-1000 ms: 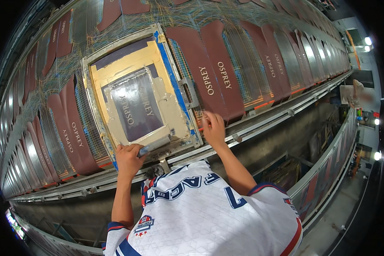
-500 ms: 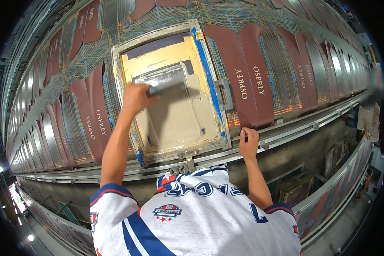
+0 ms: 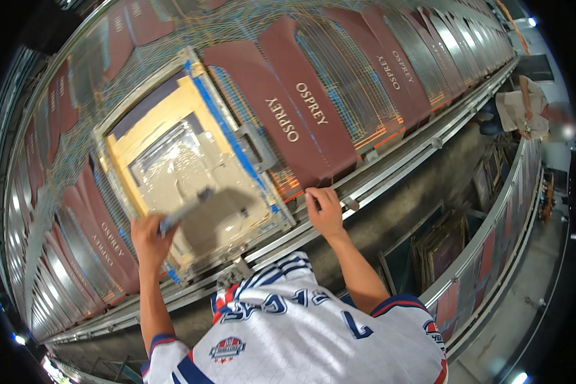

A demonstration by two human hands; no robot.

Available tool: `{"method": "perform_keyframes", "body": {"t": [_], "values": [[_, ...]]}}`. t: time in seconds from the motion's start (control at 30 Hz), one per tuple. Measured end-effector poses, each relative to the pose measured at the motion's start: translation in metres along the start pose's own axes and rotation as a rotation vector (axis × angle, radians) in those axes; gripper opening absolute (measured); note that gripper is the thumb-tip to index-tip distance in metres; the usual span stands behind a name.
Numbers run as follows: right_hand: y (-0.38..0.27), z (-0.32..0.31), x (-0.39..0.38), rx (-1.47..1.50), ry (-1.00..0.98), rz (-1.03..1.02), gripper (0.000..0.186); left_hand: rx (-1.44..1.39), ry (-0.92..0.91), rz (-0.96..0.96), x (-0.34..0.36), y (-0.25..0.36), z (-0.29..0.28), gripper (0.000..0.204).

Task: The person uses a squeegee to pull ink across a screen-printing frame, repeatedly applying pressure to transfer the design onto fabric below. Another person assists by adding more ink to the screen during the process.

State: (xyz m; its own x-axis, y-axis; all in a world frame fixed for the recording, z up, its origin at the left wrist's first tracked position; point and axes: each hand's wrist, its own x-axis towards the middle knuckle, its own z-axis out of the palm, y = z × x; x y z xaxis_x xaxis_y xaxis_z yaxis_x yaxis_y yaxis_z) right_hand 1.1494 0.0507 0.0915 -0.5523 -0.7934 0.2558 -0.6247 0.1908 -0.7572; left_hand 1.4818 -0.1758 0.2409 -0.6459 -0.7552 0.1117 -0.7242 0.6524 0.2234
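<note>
Both your hands are at the near edge of the long table: your left hand point(image 3: 148, 235) grips a squeegee point(image 3: 187, 208) lying on the mesh of the printing screen point(image 3: 192, 166), while your right hand point(image 3: 324, 211) rests flat on the metal rail point(image 3: 390, 173). You look to be mid-stroke, so I'd judge the next move calls for steady pressure and a level blade; farther along, maroon fabric panels point(image 3: 301, 115) line the table.

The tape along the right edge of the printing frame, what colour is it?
Blue tape on the screen frame, seen clearly in the head view.
</note>
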Motion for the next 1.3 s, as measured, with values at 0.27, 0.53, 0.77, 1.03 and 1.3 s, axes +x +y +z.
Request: {"method": "perform_keyframes", "body": {"t": [0.27, 0.53, 0.77, 1.03, 1.3], "values": [[-0.003, -0.007, 0.003, 0.105, -0.170, 0.027, 0.009, -0.008, -0.186, -0.053, -0.055, 0.044, 0.019, 0.043], [0.007, -0.010, 0.013, 0.214, -0.243, -0.015, 0.011, 0.075, -0.223, -0.025, -0.055, 0.037, 0.028, 0.040], [0.010, -0.013, 0.010, 0.236, -0.330, 0.010, 0.010, 0.111, -0.222, -0.021, -0.059, 0.042, 0.032, 0.036], [0.010, -0.011, 0.006, 0.246, -0.324, 0.007, 0.011, 0.109, -0.215, 0.002, -0.064, 0.040, 0.033, 0.036], [0.013, -0.010, 0.006, 0.235, -0.341, -0.014, 0.011, 0.109, -0.218, -0.008, -0.066, 0.038, 0.034, 0.036]]}}
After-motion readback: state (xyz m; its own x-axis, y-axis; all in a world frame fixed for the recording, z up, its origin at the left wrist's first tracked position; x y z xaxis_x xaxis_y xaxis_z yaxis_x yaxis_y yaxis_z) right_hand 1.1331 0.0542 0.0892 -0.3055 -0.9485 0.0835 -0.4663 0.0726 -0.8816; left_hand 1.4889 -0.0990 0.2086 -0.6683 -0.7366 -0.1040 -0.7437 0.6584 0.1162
